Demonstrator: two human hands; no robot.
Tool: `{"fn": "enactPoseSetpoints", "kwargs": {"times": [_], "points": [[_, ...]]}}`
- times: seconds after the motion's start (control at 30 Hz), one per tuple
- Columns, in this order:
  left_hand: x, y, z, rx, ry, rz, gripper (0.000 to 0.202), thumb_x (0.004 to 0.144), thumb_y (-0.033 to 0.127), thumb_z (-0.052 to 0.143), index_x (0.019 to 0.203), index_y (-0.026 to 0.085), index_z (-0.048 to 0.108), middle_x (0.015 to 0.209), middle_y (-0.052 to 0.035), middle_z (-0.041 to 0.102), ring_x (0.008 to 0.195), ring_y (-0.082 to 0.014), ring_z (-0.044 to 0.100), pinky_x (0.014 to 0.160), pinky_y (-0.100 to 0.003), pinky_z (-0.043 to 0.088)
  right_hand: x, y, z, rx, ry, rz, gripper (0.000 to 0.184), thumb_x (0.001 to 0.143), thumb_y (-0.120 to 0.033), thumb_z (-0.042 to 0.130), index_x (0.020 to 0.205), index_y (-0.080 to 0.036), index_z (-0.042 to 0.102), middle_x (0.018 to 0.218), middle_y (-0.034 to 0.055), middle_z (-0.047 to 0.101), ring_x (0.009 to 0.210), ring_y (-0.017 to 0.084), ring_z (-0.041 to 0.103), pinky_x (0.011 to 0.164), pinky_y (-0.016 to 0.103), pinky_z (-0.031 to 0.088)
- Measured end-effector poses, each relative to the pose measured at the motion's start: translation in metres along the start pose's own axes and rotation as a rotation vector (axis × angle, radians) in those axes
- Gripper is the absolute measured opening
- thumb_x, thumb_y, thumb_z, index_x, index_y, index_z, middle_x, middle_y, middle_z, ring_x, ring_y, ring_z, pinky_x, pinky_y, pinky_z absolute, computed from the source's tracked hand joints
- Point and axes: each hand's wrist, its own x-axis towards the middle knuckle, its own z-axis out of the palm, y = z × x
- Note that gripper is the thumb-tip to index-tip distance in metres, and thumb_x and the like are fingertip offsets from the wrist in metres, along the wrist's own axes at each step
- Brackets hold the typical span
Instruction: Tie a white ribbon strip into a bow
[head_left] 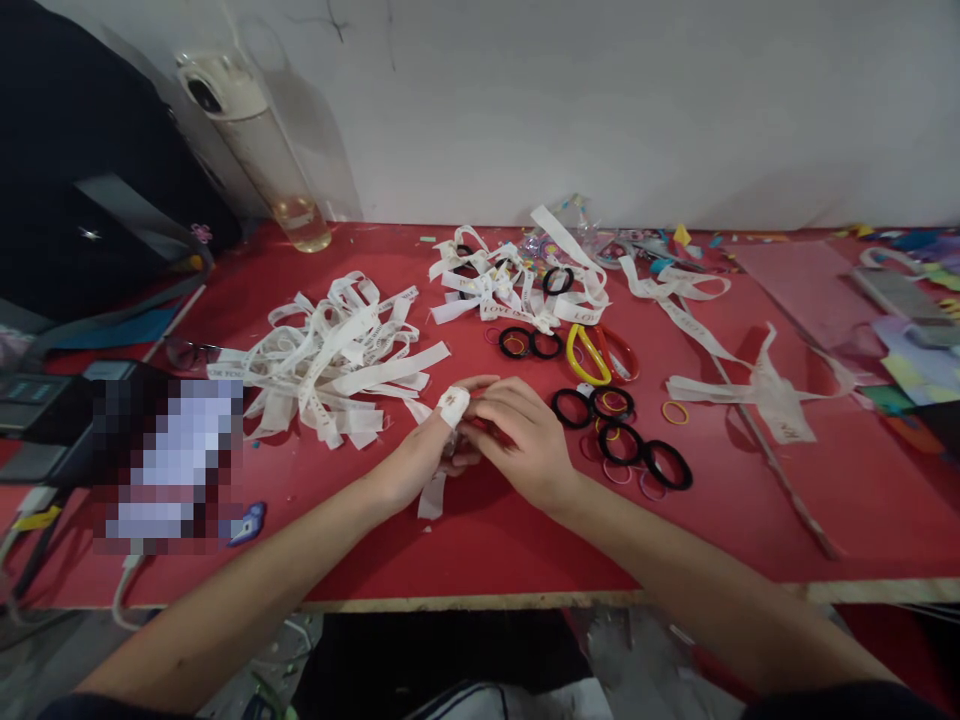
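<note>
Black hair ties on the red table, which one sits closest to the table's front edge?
The rightmost black hair tie, end of the lower pair; the other black ties all lie farther left and farther back.

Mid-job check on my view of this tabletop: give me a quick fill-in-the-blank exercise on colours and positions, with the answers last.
1. The tabletop is coloured ____.
2. The large heap of white ribbons lies nearer to the ____ hand than to the right hand.
3. The four hair ties lying just beyond the right hand's outer side are coloured ____.
4. The rubber band lying by itself to the right of those hair ties is coloured ____.

Missing words: red; left; black; yellow.
</note>
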Motion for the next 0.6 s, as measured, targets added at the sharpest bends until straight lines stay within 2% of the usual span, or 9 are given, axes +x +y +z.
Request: {"fn": "enactPoseSetpoints", "kwargs": {"times": [0.13, 0.33, 0.5, 0.6], "points": [[-0.001, 0.0008, -0.0026, -0.004, -0.021, -0.039, 0.048, 0.088, 0.058, 0.047, 0.124, 0.026, 0.05, 0.066, 0.0055, 0.037, 0.05, -0.0051, 0.03, 0.047, -0.017, 0.018, 0.001, 0.001, -0.0014, 0.035, -0.033, -0.004, 0.006, 0.088, -0.022, 0.061, 0.086, -0.021, 0.066, 0.085, 0.0052, 0.068, 0.087, 0.019, 0.06, 0.079, 0.035, 0.051], [0.0024, 0.0004, -0.0052, 0.02, 0.028, -0.06, 0.049, 0.086, 0.058, 0.051, 0.112, 0.017, 0.058, 0.063, 0.0054, 0.035, 0.051, -0.0056, 0.028, 0.047, -0.017, 0.018, 0.0, 0.0029, -0.0008, 0.061, -0.058, -0.028, 0.004, 0.086, -0.021, 0.063, 0.085, -0.019, 0.066, 0.086, 0.0062, 0.067, 0.093, 0.021, 0.06, 0.08, 0.037, 0.051], [0.0007, 0.0026, 0.0008, 0.03, -0.01, -0.034, 0.047, 0.09, 0.057, 0.045, 0.122, 0.023, 0.052, 0.067, 0.0048, 0.037, 0.051, -0.0061, 0.026, 0.047, -0.017, 0.019, -0.0028, 0.0003, 0.0005, 0.081, 0.017, 0.035, 0.004, 0.084, -0.02, 0.066, 0.088, -0.022, 0.067, 0.087, 0.0046, 0.068, 0.09, 0.02, 0.06, 0.081, 0.036, 0.051], [-0.0041, 0.0027, 0.003, 0.169, 0.026, -0.009, 0.051, 0.091, 0.06, 0.041, 0.125, 0.024, 0.049, 0.071, 0.0038, 0.039, 0.056, -0.0078, 0.031, 0.05, -0.019, 0.026, -0.0026, 0.0002, 0.0, 0.152, 0.017, 0.094, 0.005, 0.084, -0.018, 0.066, 0.088, -0.02, 0.065, 0.09, 0.0052, 0.068, 0.089, 0.019, 0.059, 0.08, 0.035, 0.05]]}}
